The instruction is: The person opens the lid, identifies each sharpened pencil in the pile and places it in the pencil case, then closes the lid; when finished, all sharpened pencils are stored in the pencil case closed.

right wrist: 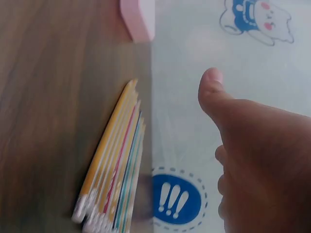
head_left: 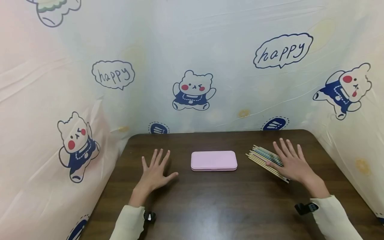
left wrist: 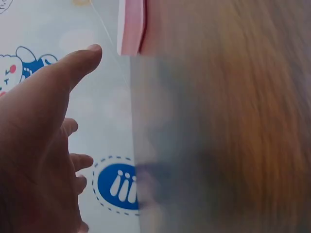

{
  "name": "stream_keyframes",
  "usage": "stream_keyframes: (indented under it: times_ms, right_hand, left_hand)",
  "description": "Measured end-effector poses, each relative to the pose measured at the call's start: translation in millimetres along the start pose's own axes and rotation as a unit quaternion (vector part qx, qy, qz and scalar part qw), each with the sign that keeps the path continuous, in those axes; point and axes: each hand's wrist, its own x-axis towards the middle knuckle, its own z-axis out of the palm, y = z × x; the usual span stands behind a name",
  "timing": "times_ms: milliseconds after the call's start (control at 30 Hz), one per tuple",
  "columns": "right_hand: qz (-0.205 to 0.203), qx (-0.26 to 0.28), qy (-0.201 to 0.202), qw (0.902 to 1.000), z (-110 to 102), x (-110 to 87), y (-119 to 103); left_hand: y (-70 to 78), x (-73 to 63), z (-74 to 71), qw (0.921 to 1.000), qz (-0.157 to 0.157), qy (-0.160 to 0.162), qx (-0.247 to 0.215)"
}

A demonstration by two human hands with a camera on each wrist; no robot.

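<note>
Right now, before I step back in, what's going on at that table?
A person's left hand is spread over a dark wood-grain table, left of a closed pink pencil case. The right hand hovers, spread, partly over a group of pencils. Neither holds anything; the pencils lie outside the case.

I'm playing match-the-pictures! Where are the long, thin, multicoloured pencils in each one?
Head view: the long, thin, multicoloured pencils are right of centre, below the middle, partly covered by the right hand.
Left wrist view: not in it.
Right wrist view: left of centre, reaching the bottom edge.
Shared landmark: the pale pink, rectangular case, just below centre in the head view, cut off at the top of both wrist views.
</note>
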Motion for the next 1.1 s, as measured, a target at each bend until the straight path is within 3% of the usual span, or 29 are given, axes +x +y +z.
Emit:
stream_keyframes:
  times_ms: [233,567,900,1100]
  right_hand:
    - [-0.032,0.028,0.014,0.9990,-12.0,11.9,-30.1]
    - [-0.071,0.056,0.018,0.9957,-19.1,34.6,-79.4]
    - [-0.133,0.047,0.006,0.9900,5.1,63.3,-111.5]
    - [-0.149,0.048,-0.036,0.9870,18.1,79.1,-127.5]
  left_hand:
    - [24.6,9.5,-2.3,0.9996,0.021,-0.009,-0.017]
    - [70.7,29.4,-2.0,0.9957,0.083,0.040,-0.011]
    - [97.0,54.2,18.8,0.9907,0.135,0.007,-0.014]
    - [104.7,67.1,30.4,0.9884,0.148,-0.033,-0.013]
